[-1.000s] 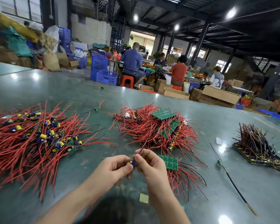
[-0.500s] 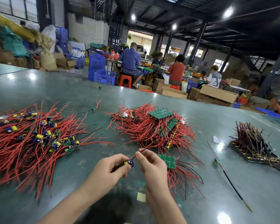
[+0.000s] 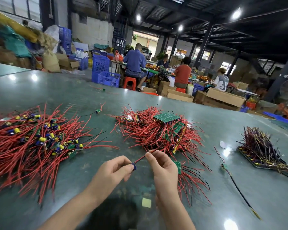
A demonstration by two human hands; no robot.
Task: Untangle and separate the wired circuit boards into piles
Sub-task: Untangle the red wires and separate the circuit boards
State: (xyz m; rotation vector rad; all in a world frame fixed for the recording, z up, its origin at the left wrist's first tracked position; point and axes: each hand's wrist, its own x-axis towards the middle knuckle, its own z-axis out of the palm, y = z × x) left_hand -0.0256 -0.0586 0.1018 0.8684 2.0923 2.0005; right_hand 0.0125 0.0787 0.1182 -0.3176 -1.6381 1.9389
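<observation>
A small wired board with a blue capacitor [image 3: 134,167] is pinched in my left hand [image 3: 111,171] above the green table. My right hand [image 3: 163,166] pinches its red wire [image 3: 140,160] a little further along, and the wire runs up into the tangled middle pile [image 3: 158,131] of red wires and green boards. A spread pile of separated boards with red wires and yellow and blue capacitors [image 3: 32,140] lies to the left. Behind my right hand sits a green board [image 3: 177,166] with red and black wires trailing to the right.
A dark pile of purple and yellow wired boards [image 3: 263,146] lies at the right. One single board with a long black wire [image 3: 236,185] lies between the piles. A yellow paper square [image 3: 146,202] sits near my wrists. People work at benches beyond the table edge.
My hands have moved apart: the left holds the capacitor end lower, the right has slid up along the red wire, which now shows stretched between them.
</observation>
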